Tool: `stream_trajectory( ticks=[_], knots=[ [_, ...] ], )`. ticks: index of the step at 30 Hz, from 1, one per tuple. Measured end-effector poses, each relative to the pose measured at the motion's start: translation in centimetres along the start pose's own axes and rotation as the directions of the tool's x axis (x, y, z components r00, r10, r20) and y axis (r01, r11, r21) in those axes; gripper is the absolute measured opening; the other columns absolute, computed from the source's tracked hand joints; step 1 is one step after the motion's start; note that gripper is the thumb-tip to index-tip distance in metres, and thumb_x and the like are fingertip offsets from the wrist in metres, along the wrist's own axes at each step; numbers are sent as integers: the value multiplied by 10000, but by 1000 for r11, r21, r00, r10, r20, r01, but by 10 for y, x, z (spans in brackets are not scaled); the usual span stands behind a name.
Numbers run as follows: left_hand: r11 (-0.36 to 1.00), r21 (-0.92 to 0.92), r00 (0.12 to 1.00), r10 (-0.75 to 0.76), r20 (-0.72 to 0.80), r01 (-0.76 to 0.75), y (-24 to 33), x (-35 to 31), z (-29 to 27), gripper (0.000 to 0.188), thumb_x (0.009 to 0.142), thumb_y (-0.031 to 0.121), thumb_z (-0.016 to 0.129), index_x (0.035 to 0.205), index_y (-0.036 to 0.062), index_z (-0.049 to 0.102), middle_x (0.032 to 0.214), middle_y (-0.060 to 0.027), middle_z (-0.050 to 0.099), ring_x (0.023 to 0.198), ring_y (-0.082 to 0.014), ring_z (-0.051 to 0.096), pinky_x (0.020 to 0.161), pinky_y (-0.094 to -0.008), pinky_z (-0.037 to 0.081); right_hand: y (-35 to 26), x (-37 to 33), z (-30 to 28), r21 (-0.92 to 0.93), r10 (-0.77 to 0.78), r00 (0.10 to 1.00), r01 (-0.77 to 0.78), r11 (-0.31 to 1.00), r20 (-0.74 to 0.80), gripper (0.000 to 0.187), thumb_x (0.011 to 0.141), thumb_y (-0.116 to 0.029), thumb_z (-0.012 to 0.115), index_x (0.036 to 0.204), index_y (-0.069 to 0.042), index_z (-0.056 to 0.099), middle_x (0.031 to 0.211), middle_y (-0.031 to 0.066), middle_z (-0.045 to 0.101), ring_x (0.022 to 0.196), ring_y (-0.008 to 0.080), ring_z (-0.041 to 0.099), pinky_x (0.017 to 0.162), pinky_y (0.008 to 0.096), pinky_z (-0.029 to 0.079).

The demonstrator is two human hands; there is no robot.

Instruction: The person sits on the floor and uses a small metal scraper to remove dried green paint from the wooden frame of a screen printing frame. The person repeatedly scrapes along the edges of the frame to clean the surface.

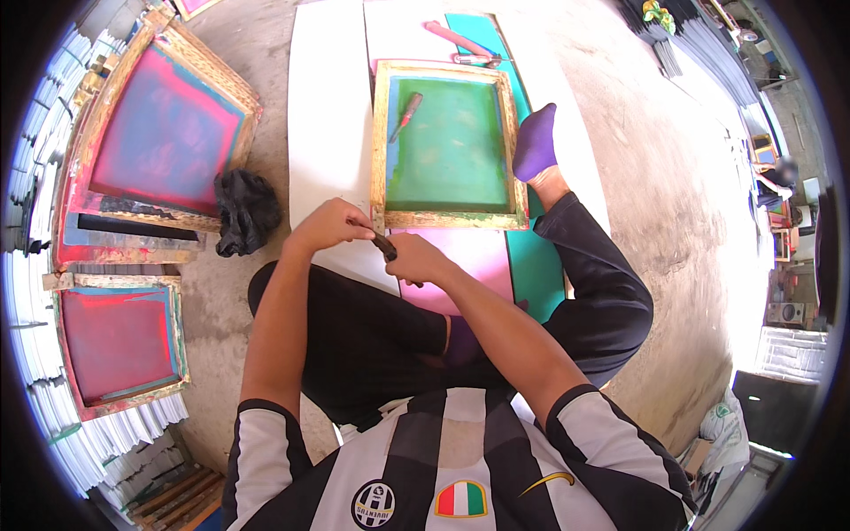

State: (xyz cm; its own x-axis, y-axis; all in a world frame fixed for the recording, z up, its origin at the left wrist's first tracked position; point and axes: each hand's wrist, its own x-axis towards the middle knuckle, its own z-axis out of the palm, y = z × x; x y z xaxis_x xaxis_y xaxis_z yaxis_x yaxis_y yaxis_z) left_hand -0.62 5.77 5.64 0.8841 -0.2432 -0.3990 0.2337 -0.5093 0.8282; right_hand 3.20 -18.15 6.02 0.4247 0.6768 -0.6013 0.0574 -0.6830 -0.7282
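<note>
A wooden screen-printing frame (382, 142) with green mesh (456, 146) lies flat before me. My right hand (418, 258) is wrapped round a dark hand tool (386, 247), whose exact kind is mostly hidden by the fingers. The tool's head points toward the frame's near left corner. My left hand (332, 225) is closed in a pinch just beside that tool head; what its fingertips hold is too small to make out. On the mesh rests a slim tool with a dark and red handle (410, 111), probably a screwdriver.
White, pink and teal boards (460, 265) lie under the frame. Beyond it are a red-handled tool (456, 37) and a metal tool (476, 60). My purple-socked foot (536, 142) touches its right side. More framed screens (168, 133) and a black plastic bag (245, 212) stand left. A person (779, 181) is far right.
</note>
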Motion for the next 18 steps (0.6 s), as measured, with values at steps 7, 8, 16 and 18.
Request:
stream_trajectory(
  ticks=[7,8,16,18],
  knots=[
    [911,-394,965,-201,-167,121,-52,-22,-31,360,940,393,774,995,37,782,847,-29,753,716,-118,674,628,-277,486,-32,54,27,443,-100,989,41,896,110,174,901,-107,676,997,11,593,749,136,691,581,209,694,490,345,550],
    [908,-391,957,-233,-172,150,-59,-21,-32,378,943,411,767,999,37,777,858,-32,755,724,-121,677,633,-283,488,-35,60,30,494,-95,986,15,869,138,206,928,-139,678,1030,14,587,791,143,702,611,217,708,503,344,552],
    [873,-416,905,-367,-215,255,-70,-4,-25,423,956,473,747,968,51,756,821,-31,738,710,-138,673,625,-293,484,-30,79,43,612,72,971,-202,764,229,426,1058,-381,603,1303,-43,518,1091,208,692,899,312,739,677,462,594],
    [867,-425,883,-392,-258,261,-72,-1,-23,435,954,470,745,928,36,748,817,-46,733,720,-127,670,630,-298,494,-26,79,46,624,82,974,-198,756,210,401,1056,-359,596,1314,-64,510,996,150,659,830,273,710,611,448,567]
  ],
)
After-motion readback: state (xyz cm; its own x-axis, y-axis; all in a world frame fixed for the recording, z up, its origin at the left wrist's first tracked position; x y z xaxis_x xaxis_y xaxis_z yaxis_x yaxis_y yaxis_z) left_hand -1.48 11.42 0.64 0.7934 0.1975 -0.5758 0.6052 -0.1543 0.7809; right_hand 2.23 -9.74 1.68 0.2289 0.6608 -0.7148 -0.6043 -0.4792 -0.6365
